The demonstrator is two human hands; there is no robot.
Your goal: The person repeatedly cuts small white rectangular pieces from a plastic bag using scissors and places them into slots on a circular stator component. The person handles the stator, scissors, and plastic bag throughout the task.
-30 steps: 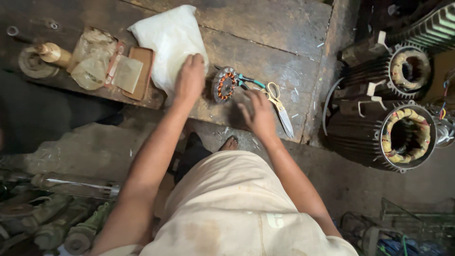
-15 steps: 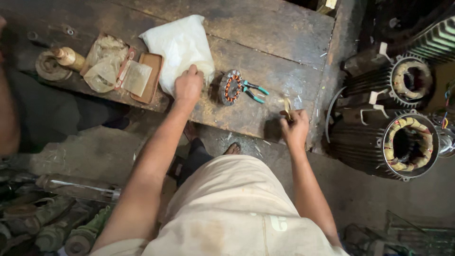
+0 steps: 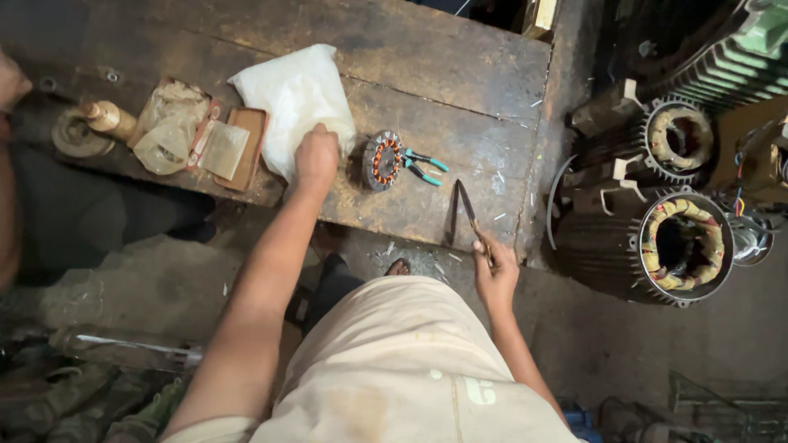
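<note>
My left hand (image 3: 317, 154) rests closed on the lower edge of a white plastic bag (image 3: 293, 100) lying on the worn wooden bench (image 3: 460, 74). My right hand (image 3: 496, 271) holds open scissors (image 3: 465, 215) by the handles at the bench's front edge, blades pointing up over the wood. Between the hands lies a small round stator (image 3: 382, 161) with copper windings. Green-handled pliers (image 3: 426, 166) lie just right of it.
Two large motor stators (image 3: 681, 244) (image 3: 678, 138) stand on the floor at the right. A brown tray and clear packets (image 3: 215, 146) and a small bottle (image 3: 107, 119) sit on the bench's left. Another person's arm (image 3: 10, 148) shows at the left edge. Scrap parts (image 3: 74, 394) lie at lower left.
My right hand picked up the scissors from beside the pliers and drew back to the bench's front right edge. My left hand stayed on the white bag.
</note>
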